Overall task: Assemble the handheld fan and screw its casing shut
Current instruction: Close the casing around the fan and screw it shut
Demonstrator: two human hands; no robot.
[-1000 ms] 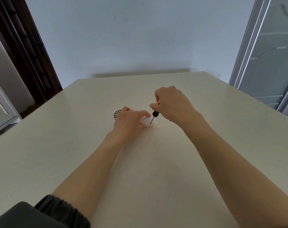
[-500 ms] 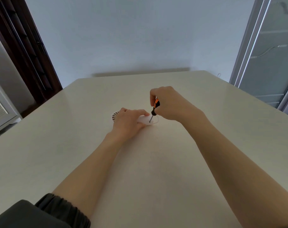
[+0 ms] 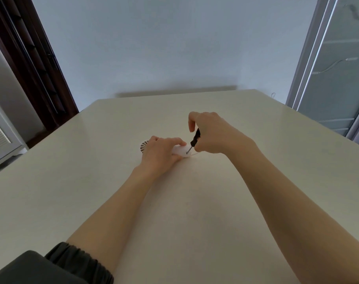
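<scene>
Big cream table [image 3: 92, 201] fills most of the view, running to the far wall; dark door frame far left, glass door far right. Nothing else on it that I can make out except the work itself, roughly mid-table, slightly far of centre.

Left hand [image 3: 161, 153] lies over the fan [image 3: 180, 150], fingers curled round the white casing w/ thumb and forefinger near its right end, pinning it flat to the table. The ribbed grille end [image 3: 143, 146] of the fan pokes out on the far-left side of that hand. A thin white loop, prob. a strap, trails at the right end; too small to be sure.

Right hand [image 3: 213, 133] is clenched round the screwdriver [image 3: 194, 140], black handle, tilted w/ top leaning far-right and metal tip down on the casing's right end, just beside the left forefinger.

Step in hand, as I read it: driving a screw into the casing, so assembly looks done and it's the closing stage. Screw itself not visible; can't tell how far seated, or how many are left.

Next move calls for: keep tip centred in the screw head, steady downward pressure while twisting, left hand stopping the casing from rotating or sliding. Small plastic body, so easy on final torque.
</scene>
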